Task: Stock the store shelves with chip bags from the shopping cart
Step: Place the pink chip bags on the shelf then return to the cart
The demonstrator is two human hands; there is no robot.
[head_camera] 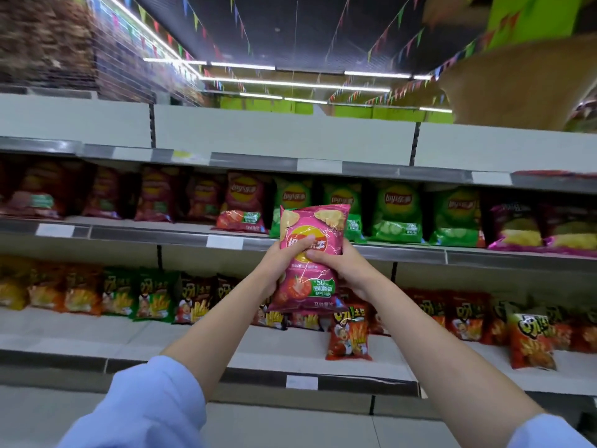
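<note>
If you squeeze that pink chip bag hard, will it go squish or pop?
The pink chip bag looks puffed with air, so it would probably squish a bit, then might pop. Both hands grip its middle and it stays upright, so it seems light. Its shiny wrapper is likely slippery, and the chips inside probably crack easily.

A store aisle with a dark ceiling and white shelving in front of me.

Above me the ceiling (290, 33) is dark, and long white tube lights (290, 83) run across it. Strings of small coloured flags (381, 40) hang under it. Far behind, I see a yellow-green wall (277, 106). The shelving has pale back panels (284, 137), grey metal edges (252, 161) with white price labels (318, 165), and black slotted uprights (152, 124). At the upper left, things look blurred and brown.
</note>
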